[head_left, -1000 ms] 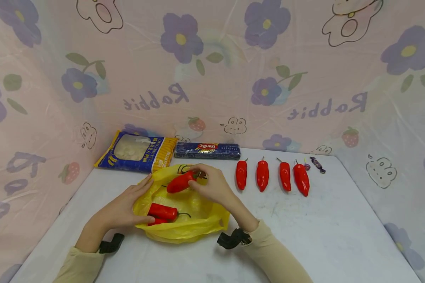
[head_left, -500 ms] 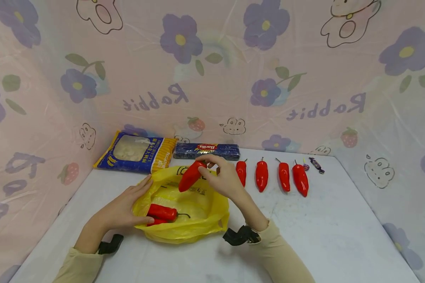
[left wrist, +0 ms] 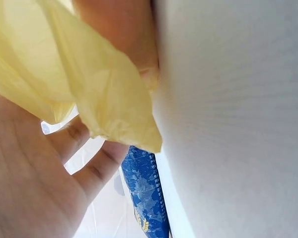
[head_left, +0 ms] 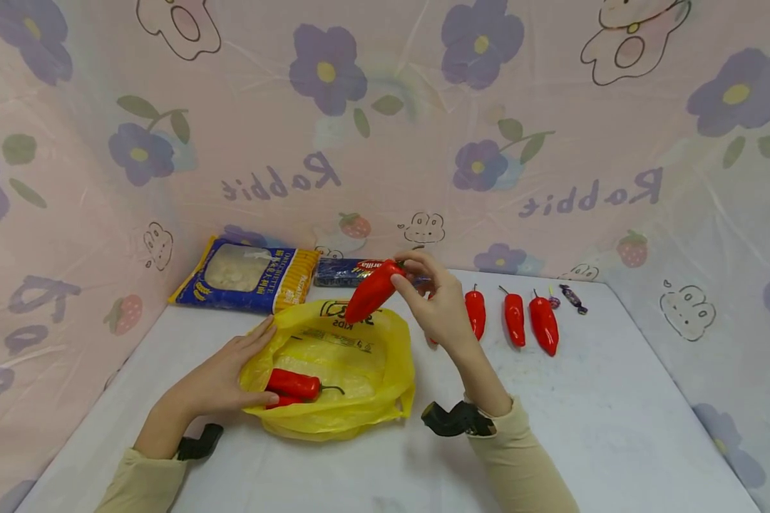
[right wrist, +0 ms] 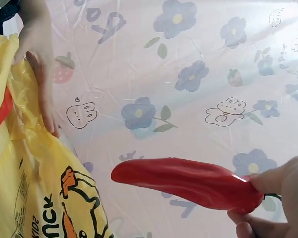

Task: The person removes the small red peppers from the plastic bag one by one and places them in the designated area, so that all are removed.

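Observation:
My right hand (head_left: 433, 296) pinches a red pepper (head_left: 375, 291) near its stem end, above the back rim of a yellow plastic bag (head_left: 394, 356). The pepper's tip points down and left in the head view; in the right wrist view the whole red pepper (right wrist: 184, 181) shows beside the bag (right wrist: 39, 144). My left hand (head_left: 221, 377) holds the left rim of the bag, its thumb over the edge. Inside the bag, near that thumb, lie a red pepper (head_left: 295, 385) and part of another (head_left: 284, 402). The bag (left wrist: 104, 94) covers part of the left hand (left wrist: 30, 173) in the left wrist view.
Several red peppers stand in a row to the right, among them one (head_left: 515, 320) and another (head_left: 544, 326); my right hand partly hides the nearest. Beyond are small wrapped candies (head_left: 573, 299). A blue-yellow pasta bag (head_left: 244, 274) and a spaghetti pack (head_left: 343, 272) lie behind.
My right hand has lifted the pepper out of the bag's mouth, up and to the right. The left hand and the bag stay nearly still.

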A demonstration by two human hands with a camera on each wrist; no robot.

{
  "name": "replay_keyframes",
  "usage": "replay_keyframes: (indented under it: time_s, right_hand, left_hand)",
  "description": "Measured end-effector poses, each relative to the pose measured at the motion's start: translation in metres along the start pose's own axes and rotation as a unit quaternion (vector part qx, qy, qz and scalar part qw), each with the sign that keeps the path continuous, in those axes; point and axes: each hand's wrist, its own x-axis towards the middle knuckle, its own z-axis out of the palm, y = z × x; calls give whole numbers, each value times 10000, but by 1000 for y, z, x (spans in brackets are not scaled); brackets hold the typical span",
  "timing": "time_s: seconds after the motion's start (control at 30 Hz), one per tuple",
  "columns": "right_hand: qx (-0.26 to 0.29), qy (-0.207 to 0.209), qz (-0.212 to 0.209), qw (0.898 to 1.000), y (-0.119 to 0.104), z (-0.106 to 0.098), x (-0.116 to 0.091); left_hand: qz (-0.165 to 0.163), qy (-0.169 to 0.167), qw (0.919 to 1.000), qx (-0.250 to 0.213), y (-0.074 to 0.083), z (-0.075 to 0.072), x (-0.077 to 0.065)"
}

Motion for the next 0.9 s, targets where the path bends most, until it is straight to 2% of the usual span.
replay_keyframes:
  time_s: [0.2,0.4,0.67,0.9]
  right_hand:
    - [166,203,-65,9996,-2,-9,2]
    - [293,241,129,9992,8,-20,2]
    - [-33,-38,738,9973,31,-40,-6]
    - [-329,-409,1505,9872,56,-62,-24]
  left_hand:
    - [9,-14,10000,24,-1,-1,0]
    - [-15,-26,10000,-40,0,-1,0]
    - [-152,-59,9998,-72,2,-2,-1]
    - [-162,-64,9998,-30,2,-2,0]
